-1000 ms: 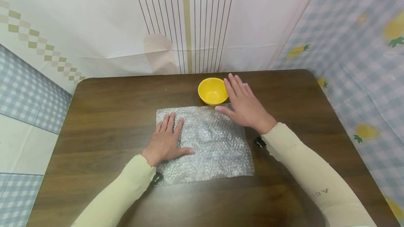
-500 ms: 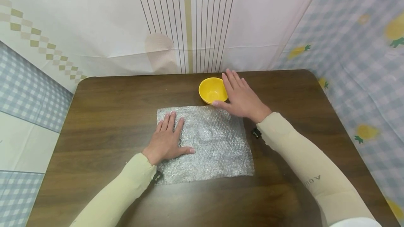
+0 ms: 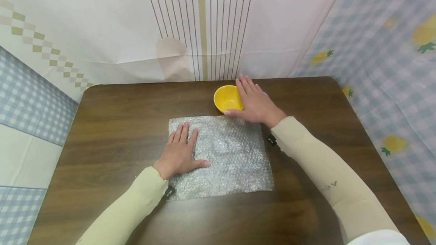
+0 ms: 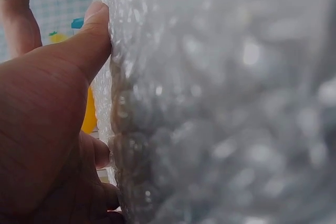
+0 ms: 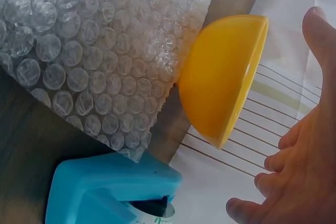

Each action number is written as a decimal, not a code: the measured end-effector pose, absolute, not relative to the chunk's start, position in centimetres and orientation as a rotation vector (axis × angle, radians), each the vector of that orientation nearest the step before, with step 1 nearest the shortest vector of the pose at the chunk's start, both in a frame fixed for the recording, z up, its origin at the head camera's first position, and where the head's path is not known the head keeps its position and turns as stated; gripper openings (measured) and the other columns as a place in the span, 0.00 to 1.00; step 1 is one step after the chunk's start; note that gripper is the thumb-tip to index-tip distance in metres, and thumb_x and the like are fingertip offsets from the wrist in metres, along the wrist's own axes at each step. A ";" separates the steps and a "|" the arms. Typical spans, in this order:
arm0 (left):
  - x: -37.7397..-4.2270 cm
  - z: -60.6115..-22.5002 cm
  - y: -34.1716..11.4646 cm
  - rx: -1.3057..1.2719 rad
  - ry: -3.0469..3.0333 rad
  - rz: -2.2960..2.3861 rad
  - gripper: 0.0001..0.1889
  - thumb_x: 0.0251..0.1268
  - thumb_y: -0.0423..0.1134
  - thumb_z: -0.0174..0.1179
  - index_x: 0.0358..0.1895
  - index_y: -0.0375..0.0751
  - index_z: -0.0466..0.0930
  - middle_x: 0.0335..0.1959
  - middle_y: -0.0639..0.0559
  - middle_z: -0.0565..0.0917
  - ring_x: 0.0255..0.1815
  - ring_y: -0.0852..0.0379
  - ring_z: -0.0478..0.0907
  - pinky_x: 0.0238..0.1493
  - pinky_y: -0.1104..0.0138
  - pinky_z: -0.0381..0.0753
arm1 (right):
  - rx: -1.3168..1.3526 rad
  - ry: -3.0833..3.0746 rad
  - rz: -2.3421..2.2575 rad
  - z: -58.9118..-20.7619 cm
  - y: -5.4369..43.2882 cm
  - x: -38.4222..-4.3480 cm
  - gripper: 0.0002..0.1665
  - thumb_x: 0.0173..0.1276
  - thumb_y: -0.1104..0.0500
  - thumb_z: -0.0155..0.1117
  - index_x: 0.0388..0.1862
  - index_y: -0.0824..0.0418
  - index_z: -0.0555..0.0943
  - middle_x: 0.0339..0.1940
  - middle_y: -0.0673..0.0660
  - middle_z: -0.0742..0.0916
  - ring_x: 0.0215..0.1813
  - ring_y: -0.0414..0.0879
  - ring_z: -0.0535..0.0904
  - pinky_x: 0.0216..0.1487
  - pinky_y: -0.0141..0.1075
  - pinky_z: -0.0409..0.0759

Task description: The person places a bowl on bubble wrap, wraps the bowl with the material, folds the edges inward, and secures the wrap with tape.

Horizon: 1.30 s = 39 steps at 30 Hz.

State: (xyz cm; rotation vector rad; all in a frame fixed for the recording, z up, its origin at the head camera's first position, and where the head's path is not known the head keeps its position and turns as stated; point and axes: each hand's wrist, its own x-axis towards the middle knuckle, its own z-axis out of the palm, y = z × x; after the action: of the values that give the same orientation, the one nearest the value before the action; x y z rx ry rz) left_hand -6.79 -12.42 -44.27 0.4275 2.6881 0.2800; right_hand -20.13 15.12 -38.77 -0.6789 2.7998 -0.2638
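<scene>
A sheet of clear bubble wrap (image 3: pixel 231 158) lies flat on the table. My left hand (image 3: pixel 178 153) rests on its left part, fingers spread and thumb out to the right. Behind the sheet stands a yellow bowl (image 3: pixel 225 98), upright. My right hand (image 3: pixel 256 104) hovers over the bowl's right side with fingers straight, hiding part of it in the head view. The right wrist view shows that hand apart from the bowl. There, a blue object (image 5: pixel 105 182), which looks like a tape dispenser, stands by the wrap's corner; the right hand hides it in the head view.
The brown wooden table (image 3: pixel 116 124) has rounded far corners. A white printed cloth (image 3: pixel 119 22) hangs behind its far edge. Blue checked cloth (image 3: pixel 391 97) with a pineapple print hangs along the right side.
My right hand has moved left and slightly away from me, covering more of the bowl. My left hand, the bubble wrap and the bowl have stayed in place.
</scene>
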 end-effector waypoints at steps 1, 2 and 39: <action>-6.7 -44.3 -12.4 0.428 2.687 0.278 0.64 0.57 0.78 0.61 0.86 0.41 0.45 0.87 0.33 0.37 0.88 0.32 0.36 0.86 0.40 0.44 | -0.674 2.790 -0.269 -38.9 15.0 -20.2 0.70 0.69 0.21 0.52 0.87 0.63 0.35 0.89 0.61 0.38 0.90 0.59 0.34 0.88 0.58 0.43; -6.7 -44.3 -12.5 0.430 2.685 0.277 0.64 0.58 0.78 0.61 0.86 0.41 0.45 0.87 0.33 0.37 0.88 0.32 0.36 0.86 0.40 0.44 | -0.667 2.779 -0.271 -39.0 15.0 -20.3 0.70 0.69 0.20 0.52 0.87 0.63 0.35 0.89 0.61 0.37 0.90 0.59 0.34 0.88 0.57 0.43; -6.7 -44.2 -12.5 0.431 2.690 0.283 0.63 0.58 0.79 0.60 0.86 0.43 0.45 0.87 0.34 0.37 0.88 0.32 0.36 0.86 0.40 0.45 | -0.685 2.694 -0.173 -40.4 13.5 -22.2 0.75 0.64 0.21 0.57 0.86 0.67 0.37 0.89 0.65 0.43 0.90 0.61 0.40 0.87 0.52 0.51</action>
State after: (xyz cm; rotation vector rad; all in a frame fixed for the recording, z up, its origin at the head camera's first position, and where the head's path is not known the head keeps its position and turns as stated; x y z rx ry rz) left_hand -6.74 -12.45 -44.23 0.4311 2.6902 0.2829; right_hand -22.18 13.47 -40.36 -0.6850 2.6939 -0.1731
